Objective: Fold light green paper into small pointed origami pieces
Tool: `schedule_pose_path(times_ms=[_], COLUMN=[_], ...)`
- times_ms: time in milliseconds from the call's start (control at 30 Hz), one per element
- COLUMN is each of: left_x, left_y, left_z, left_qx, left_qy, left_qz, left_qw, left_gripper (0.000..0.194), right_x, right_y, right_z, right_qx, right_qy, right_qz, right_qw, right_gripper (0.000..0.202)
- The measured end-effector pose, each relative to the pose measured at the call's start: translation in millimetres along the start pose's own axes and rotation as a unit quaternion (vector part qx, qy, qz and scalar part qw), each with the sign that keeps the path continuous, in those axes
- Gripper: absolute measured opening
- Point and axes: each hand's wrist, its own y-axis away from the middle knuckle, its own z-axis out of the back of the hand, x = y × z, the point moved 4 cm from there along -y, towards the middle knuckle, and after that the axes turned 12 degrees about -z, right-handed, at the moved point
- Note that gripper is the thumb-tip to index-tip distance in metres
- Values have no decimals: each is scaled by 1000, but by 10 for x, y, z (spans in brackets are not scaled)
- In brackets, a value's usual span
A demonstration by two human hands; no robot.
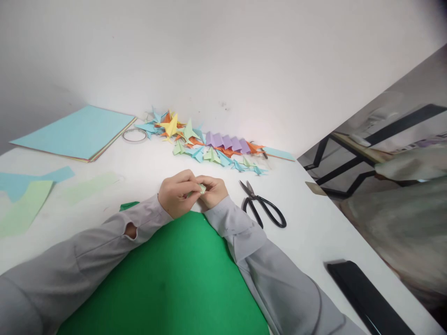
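Between my two hands is a small piece of folded light green paper [202, 188], mostly hidden by the fingers. My left hand [179, 193] pinches it from the left, fingers closed. My right hand [212, 190] grips it from the right, its fingers curled in. Both hands meet just above the white table, in front of the green cloth [174, 274] over my lap. Black-handled scissors [258, 200] lie to the right of my right hand, blades parted. Beyond the hands sits a row of folded paper pieces [211, 153] in several colours.
A stack of coloured paper sheets [80, 132] lies back left, beside a tape roll [134, 135]. Cut blue paper [59, 174] and light green paper [28, 209] lie at left. A black case-like object [366, 293] rests front right. A person [405, 218] is beyond the table's right edge.
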Motion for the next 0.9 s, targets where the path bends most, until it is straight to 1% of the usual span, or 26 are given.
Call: schedule_pose_path(times_ms=[233,433,600,733,900], left_x=[-24,-13,-16,-37,-23], left_y=[-19,-10,-1,0,9], left_z=[-2,-14,-15,-8,3], left_qx=[-10,-18,-14,14,23], left_qy=[8,23,33,45,47], left_qz=[12,38,58,44,27], left_qw=[1000,999,998,998,998], left_gripper=[14,15,11,20,12], right_x=[16,19,-32,-85,-79], right_y=[-3,2,-6,-32,-37], right_z=[-10,-7,-10,-5,-9], right_qx=[-4,-6,-6,-16,9], right_qy=[0,7,-26,-59,-80], right_qz=[-11,-24,-28,-52,-61], right_qw=[1000,1000,999,997,995], right_gripper=[23,25,14,6,10])
